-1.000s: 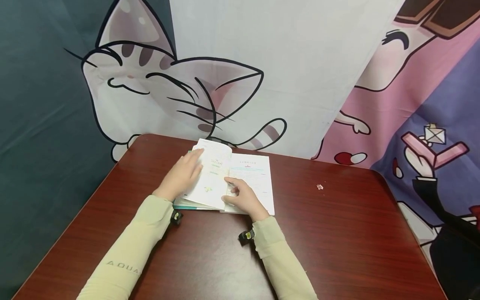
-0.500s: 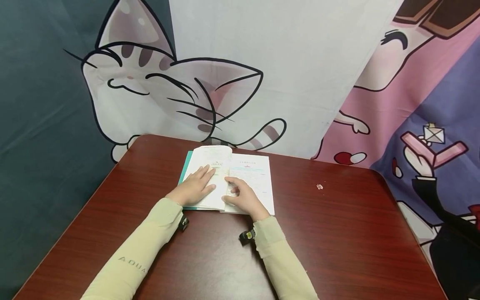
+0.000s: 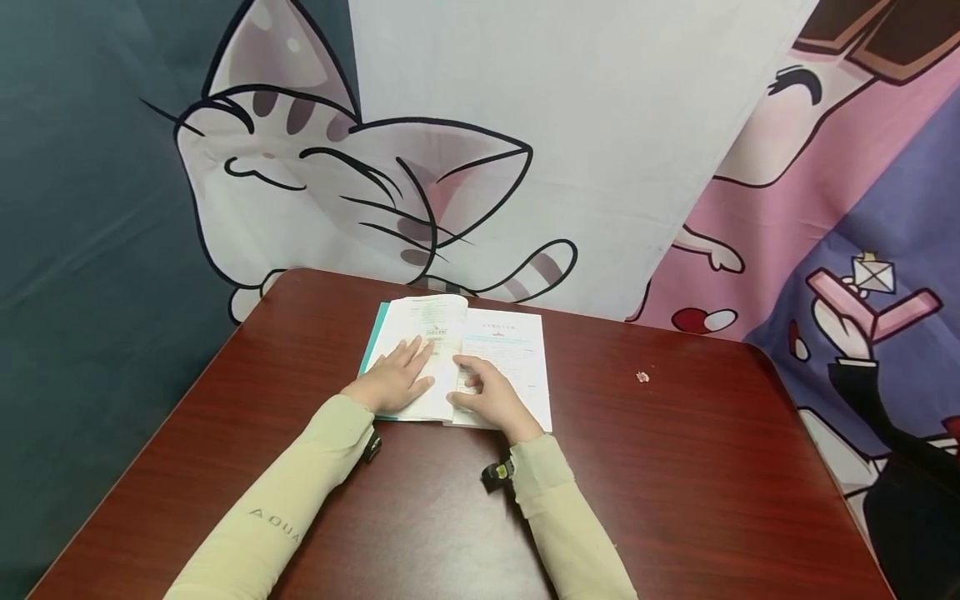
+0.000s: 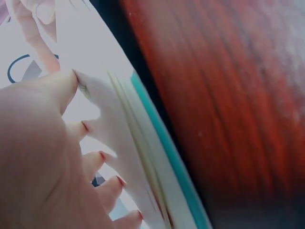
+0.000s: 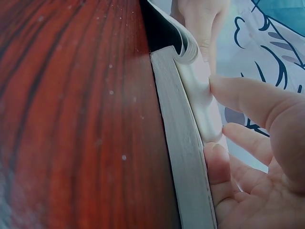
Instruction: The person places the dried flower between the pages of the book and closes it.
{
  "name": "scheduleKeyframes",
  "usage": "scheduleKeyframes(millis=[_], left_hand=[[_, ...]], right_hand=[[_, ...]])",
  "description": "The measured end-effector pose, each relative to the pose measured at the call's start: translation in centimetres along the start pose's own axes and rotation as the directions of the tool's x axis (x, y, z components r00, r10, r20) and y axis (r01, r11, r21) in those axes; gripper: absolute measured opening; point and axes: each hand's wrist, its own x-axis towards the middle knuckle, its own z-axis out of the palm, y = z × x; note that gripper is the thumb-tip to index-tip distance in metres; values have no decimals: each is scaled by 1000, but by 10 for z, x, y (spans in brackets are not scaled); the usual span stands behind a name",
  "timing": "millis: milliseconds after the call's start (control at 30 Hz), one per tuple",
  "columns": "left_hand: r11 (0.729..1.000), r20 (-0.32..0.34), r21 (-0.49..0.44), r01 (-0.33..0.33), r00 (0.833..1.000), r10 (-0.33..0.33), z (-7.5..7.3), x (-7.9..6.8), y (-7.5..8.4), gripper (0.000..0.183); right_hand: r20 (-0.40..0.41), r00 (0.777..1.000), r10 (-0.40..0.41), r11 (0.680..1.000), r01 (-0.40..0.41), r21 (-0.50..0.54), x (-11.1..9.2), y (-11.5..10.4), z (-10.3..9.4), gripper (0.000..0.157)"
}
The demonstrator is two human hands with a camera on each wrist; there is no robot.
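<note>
An open paperback book [image 3: 512,346] with printed white pages and a teal cover [image 4: 162,138] lies on the table. My left hand [image 3: 396,379] rests flat on the left page, its fingers spread and pointing up toward the gutter. Beside the gutter, my right hand [image 3: 497,400] rests on the right page with thumb and forefinger apart and the other fingers loosely bent. Seen from the right wrist, the fingertips [image 5: 217,88] touch the paper where the left pages curve up from the spine. No page shows pinched between them.
The book lies toward the far side of the dark red wooden table [image 3: 675,467]. A small pale flower-like bit [image 3: 642,377] is to its right. Behind the table hangs a cloth printed with a cartoon cat [image 3: 300,192]. Black cameras [image 3: 497,475] sit at both wrists.
My left hand has moved from the left page's outer edge rightward and down onto its middle. The raised left pages now lie flatter. My right hand has stayed by the gutter.
</note>
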Motion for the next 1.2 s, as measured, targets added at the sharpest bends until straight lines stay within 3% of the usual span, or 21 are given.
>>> scheduleKeyframes(millis=[200, 433, 800, 1000, 1200], left_hand=[[999, 23, 22, 30, 999, -31, 9, 4, -4, 69], [999, 31, 5, 38, 999, -38, 9, 4, -5, 70], [999, 36, 6, 51, 998, -51, 6, -1, 1, 67], [998, 29, 26, 51, 998, -52, 6, -1, 2, 67], [998, 37, 37, 45, 998, -46, 5, -1, 3, 67]], right_hand=[[17, 1000, -9, 1000, 9, 12, -1, 1, 0, 66], [18, 1000, 16, 999, -16, 50, 1, 2, -1, 64], [-39, 999, 24, 980, -16, 197, -1, -5, -16, 49], [-155, 988, -4, 989, 26, 144, -6, -8, -34, 40], [-313, 949, -47, 994, 76, 83, -10, -4, -56, 29]])
